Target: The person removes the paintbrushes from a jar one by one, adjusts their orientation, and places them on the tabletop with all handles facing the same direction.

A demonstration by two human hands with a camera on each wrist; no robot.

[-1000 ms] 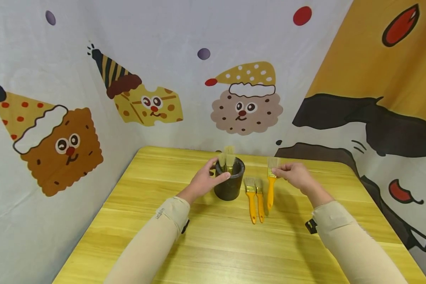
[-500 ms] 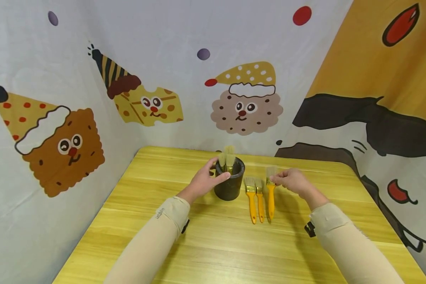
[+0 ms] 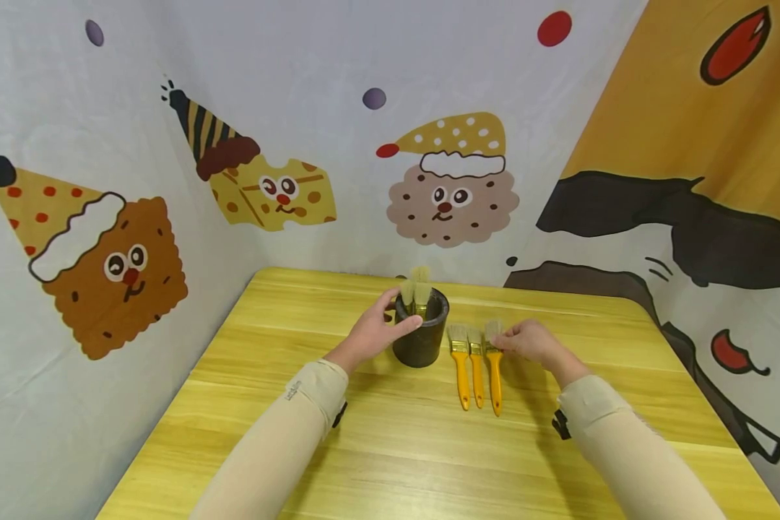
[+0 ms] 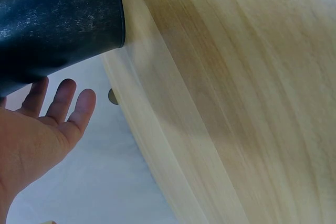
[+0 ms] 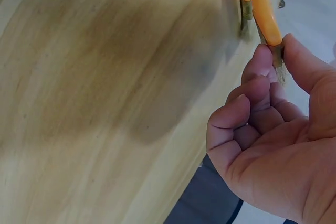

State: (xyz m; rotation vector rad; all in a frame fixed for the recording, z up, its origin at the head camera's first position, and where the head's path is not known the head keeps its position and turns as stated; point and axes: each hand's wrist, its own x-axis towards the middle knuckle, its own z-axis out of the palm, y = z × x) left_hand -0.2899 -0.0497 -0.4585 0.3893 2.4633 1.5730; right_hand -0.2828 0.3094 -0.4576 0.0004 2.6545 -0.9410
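Note:
A black cup (image 3: 419, 339) stands upright near the back of the table with several paintbrushes (image 3: 416, 289) in it, bristles up. My left hand (image 3: 378, 326) holds it by the rim, thumb over the front edge and fingers at its left side; the left wrist view shows the outer fingers (image 4: 83, 109) beside its dark wall. Between thumb and fingertips my right hand (image 3: 530, 342) pinches a paintbrush (image 3: 495, 375) with an orange handle, near its metal band. That brush lies beside two similar ones, a wide paintbrush (image 3: 461, 375) and a narrower paintbrush (image 3: 477, 375), handles toward me.
The wood-grain table (image 3: 390, 462) reaches back to a white cloth backdrop (image 3: 312, 87) printed with cartoon snacks in party hats. Another printed panel (image 3: 741, 238) borders the right side. A dark strap (image 3: 562, 425) shows under the right cuff.
My right hand has brought its paintbrush down and toward me, level with the other two brushes and nearer to them. The left hand and the cup stay in place.

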